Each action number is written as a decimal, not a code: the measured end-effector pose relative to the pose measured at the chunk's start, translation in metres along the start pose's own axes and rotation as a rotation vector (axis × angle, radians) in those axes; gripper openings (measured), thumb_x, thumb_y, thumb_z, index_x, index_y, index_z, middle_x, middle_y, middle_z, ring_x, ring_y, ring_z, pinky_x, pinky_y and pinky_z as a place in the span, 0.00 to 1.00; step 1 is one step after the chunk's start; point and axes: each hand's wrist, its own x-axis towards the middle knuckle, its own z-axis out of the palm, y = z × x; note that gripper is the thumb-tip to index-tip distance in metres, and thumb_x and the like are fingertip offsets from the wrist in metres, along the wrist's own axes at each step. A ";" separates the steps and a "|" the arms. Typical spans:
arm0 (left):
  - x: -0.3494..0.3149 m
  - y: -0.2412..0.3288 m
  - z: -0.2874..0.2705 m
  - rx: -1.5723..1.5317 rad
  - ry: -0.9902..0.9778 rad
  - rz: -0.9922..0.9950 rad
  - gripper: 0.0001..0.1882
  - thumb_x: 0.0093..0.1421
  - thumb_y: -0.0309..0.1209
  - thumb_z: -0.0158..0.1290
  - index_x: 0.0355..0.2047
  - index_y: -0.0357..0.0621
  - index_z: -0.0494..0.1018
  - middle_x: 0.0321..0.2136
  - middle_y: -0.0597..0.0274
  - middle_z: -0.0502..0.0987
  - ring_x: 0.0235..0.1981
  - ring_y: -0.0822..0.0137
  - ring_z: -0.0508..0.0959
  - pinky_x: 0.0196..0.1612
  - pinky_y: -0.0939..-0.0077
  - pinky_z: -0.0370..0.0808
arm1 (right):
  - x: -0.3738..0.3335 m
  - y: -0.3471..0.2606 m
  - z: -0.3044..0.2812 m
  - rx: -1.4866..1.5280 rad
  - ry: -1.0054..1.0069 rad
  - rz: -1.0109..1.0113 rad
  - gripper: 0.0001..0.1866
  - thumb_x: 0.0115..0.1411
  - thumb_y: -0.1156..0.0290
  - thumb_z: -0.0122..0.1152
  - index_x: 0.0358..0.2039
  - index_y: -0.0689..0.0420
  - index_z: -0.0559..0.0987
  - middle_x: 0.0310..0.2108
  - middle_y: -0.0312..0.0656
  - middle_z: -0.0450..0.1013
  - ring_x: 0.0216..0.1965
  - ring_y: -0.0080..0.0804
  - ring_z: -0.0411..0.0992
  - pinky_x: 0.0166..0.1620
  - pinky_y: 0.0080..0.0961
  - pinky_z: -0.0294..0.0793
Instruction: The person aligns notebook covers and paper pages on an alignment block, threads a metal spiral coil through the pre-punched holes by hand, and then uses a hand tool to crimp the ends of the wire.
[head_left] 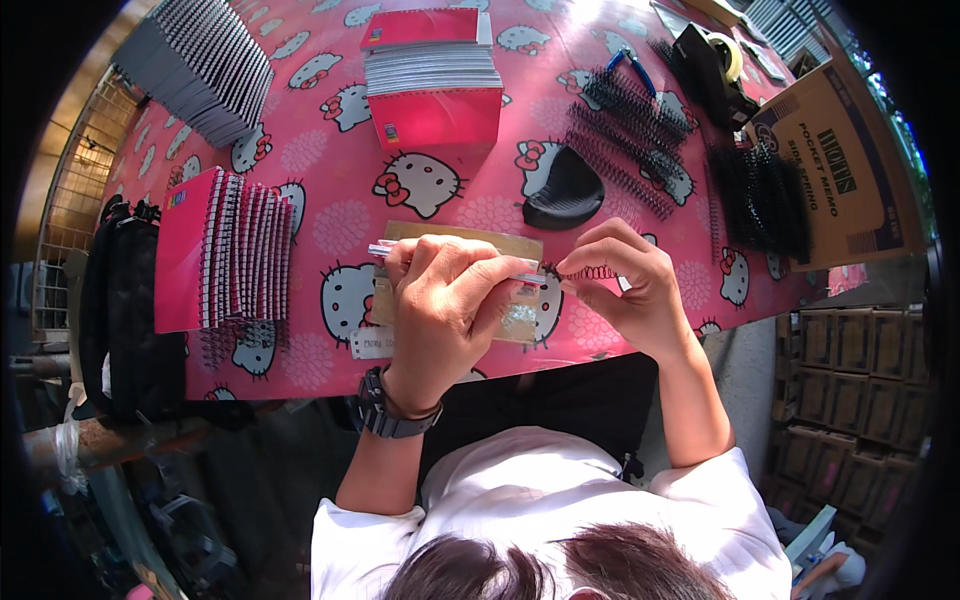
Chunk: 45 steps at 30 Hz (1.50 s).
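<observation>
My left hand (445, 300) grips a small stack of notebook pages (400, 250) by its top edge, held over a brown cardboard sheet (465, 240) on the table. My right hand (625, 275) pinches a red wire spiral (592, 272) at the right end of that stack. A black watch sits on my left wrist.
The pink cartoon-cat tablecloth (330, 170) carries bound pink notebooks (220, 250) at left, a fanned grey stack (200, 65) at far left, pink-covered piles (435, 75) at the back, black spirals (630, 140), a black pad (565, 190), a tape dispenser (715, 65) and a cardboard box (840, 170) at right.
</observation>
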 end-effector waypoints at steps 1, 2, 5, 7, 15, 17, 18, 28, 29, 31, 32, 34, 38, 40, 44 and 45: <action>0.001 -0.001 0.000 -0.002 0.000 0.015 0.09 0.51 0.29 0.62 0.33 0.56 0.80 0.30 0.72 0.76 0.35 0.68 0.73 0.46 0.66 0.59 | 0.001 0.000 0.000 -0.060 -0.002 -0.051 0.15 0.45 0.86 0.65 0.35 0.57 0.80 0.32 0.38 0.72 0.36 0.32 0.73 0.35 0.25 0.74; 0.000 -0.002 -0.001 0.001 -0.004 0.020 0.09 0.51 0.29 0.62 0.33 0.56 0.80 0.30 0.72 0.76 0.35 0.68 0.73 0.47 0.66 0.58 | 0.002 0.002 0.000 -0.121 -0.004 -0.102 0.16 0.45 0.86 0.65 0.35 0.56 0.80 0.32 0.38 0.72 0.36 0.32 0.73 0.35 0.26 0.74; -0.001 -0.003 -0.002 -0.007 -0.014 0.025 0.08 0.51 0.29 0.62 0.33 0.56 0.80 0.30 0.72 0.76 0.35 0.68 0.73 0.47 0.66 0.58 | 0.003 0.001 0.000 -0.161 -0.022 -0.201 0.16 0.44 0.86 0.65 0.35 0.56 0.80 0.32 0.38 0.72 0.34 0.33 0.72 0.32 0.27 0.72; -0.002 -0.002 -0.004 -0.010 -0.027 0.011 0.08 0.51 0.29 0.62 0.33 0.55 0.80 0.29 0.73 0.76 0.36 0.68 0.73 0.47 0.66 0.58 | 0.001 0.002 0.001 -0.096 -0.067 -0.194 0.18 0.45 0.84 0.65 0.39 0.56 0.80 0.32 0.39 0.72 0.32 0.33 0.71 0.31 0.26 0.71; 0.004 0.011 -0.006 0.041 -0.072 0.040 0.08 0.52 0.34 0.61 0.34 0.54 0.79 0.31 0.70 0.74 0.34 0.67 0.71 0.44 0.64 0.58 | -0.004 -0.009 0.002 0.025 -0.119 0.115 0.25 0.58 0.78 0.60 0.58 0.59 0.70 0.30 0.43 0.73 0.32 0.29 0.74 0.35 0.21 0.73; 0.002 0.008 -0.005 0.042 -0.133 0.041 0.08 0.53 0.36 0.60 0.33 0.53 0.78 0.31 0.71 0.72 0.34 0.66 0.71 0.44 0.63 0.58 | -0.004 -0.003 -0.001 0.188 -0.180 0.207 0.25 0.59 0.75 0.61 0.57 0.59 0.70 0.31 0.42 0.74 0.33 0.28 0.74 0.36 0.22 0.74; 0.002 0.007 -0.008 0.031 -0.154 0.051 0.07 0.53 0.36 0.60 0.33 0.54 0.78 0.31 0.71 0.72 0.34 0.66 0.71 0.44 0.63 0.57 | -0.003 0.002 -0.005 0.266 -0.208 0.248 0.24 0.59 0.74 0.61 0.56 0.59 0.71 0.32 0.42 0.74 0.34 0.28 0.74 0.37 0.22 0.74; -0.002 0.008 -0.008 0.030 -0.142 0.072 0.12 0.52 0.45 0.60 0.33 0.56 0.78 0.38 0.72 0.74 0.40 0.67 0.73 0.50 0.60 0.57 | 0.039 0.072 -0.003 -0.626 -0.093 0.211 0.42 0.39 0.56 0.76 0.57 0.49 0.70 0.65 0.52 0.54 0.64 0.51 0.53 0.63 0.44 0.59; -0.002 0.006 -0.008 0.039 -0.144 0.084 0.12 0.53 0.45 0.59 0.34 0.56 0.78 0.38 0.72 0.74 0.42 0.67 0.72 0.51 0.59 0.56 | 0.040 0.074 -0.003 -0.608 -0.095 0.203 0.40 0.38 0.54 0.75 0.54 0.48 0.71 0.63 0.53 0.56 0.63 0.54 0.54 0.62 0.45 0.60; -0.003 0.002 -0.010 0.055 -0.146 0.114 0.11 0.54 0.45 0.59 0.34 0.57 0.76 0.39 0.74 0.74 0.45 0.68 0.71 0.54 0.55 0.56 | 0.040 0.077 -0.005 -0.591 -0.080 0.162 0.38 0.39 0.55 0.75 0.53 0.49 0.73 0.61 0.54 0.58 0.61 0.54 0.57 0.61 0.43 0.62; -0.004 0.001 -0.011 0.061 -0.148 0.130 0.11 0.54 0.45 0.58 0.34 0.58 0.76 0.39 0.75 0.73 0.46 0.69 0.71 0.55 0.53 0.56 | 0.039 0.077 -0.006 -0.583 -0.071 0.143 0.37 0.40 0.55 0.75 0.52 0.49 0.74 0.60 0.54 0.59 0.60 0.54 0.59 0.61 0.43 0.62; -0.004 0.004 -0.011 0.037 -0.145 0.075 0.10 0.54 0.45 0.58 0.34 0.58 0.78 0.40 0.75 0.75 0.47 0.68 0.71 0.56 0.51 0.52 | 0.036 0.068 -0.008 -0.386 -0.069 0.160 0.35 0.42 0.55 0.74 0.51 0.52 0.75 0.59 0.52 0.62 0.58 0.51 0.62 0.60 0.39 0.62; -0.008 0.002 -0.011 0.058 -0.167 0.098 0.10 0.54 0.45 0.57 0.33 0.59 0.78 0.40 0.77 0.75 0.48 0.68 0.72 0.60 0.50 0.48 | 0.016 0.051 -0.010 0.461 -0.131 0.333 0.34 0.45 0.55 0.74 0.50 0.59 0.76 0.58 0.48 0.64 0.56 0.43 0.67 0.59 0.33 0.62; -0.010 -0.001 -0.012 0.065 -0.147 0.094 0.12 0.53 0.43 0.60 0.36 0.58 0.78 0.43 0.74 0.75 0.51 0.67 0.71 0.62 0.48 0.44 | 0.014 0.042 -0.015 0.414 -0.168 0.262 0.38 0.47 0.43 0.68 0.48 0.64 0.77 0.55 0.49 0.66 0.56 0.37 0.66 0.60 0.33 0.61; -0.009 0.001 -0.023 0.056 0.013 -0.075 0.22 0.48 0.38 0.61 0.46 0.58 0.76 0.51 0.65 0.71 0.57 0.61 0.66 0.64 0.45 0.41 | 0.006 0.008 -0.016 0.619 -0.236 0.162 0.41 0.46 0.34 0.63 0.43 0.63 0.80 0.52 0.52 0.69 0.55 0.44 0.68 0.58 0.38 0.62; -0.014 -0.005 -0.029 0.091 0.011 -0.124 0.33 0.44 0.31 0.60 0.55 0.51 0.69 0.56 0.57 0.66 0.60 0.56 0.62 0.65 0.49 0.46 | 0.009 0.003 -0.012 0.454 -0.287 0.116 0.40 0.45 0.35 0.65 0.43 0.61 0.81 0.52 0.53 0.69 0.54 0.45 0.68 0.58 0.38 0.63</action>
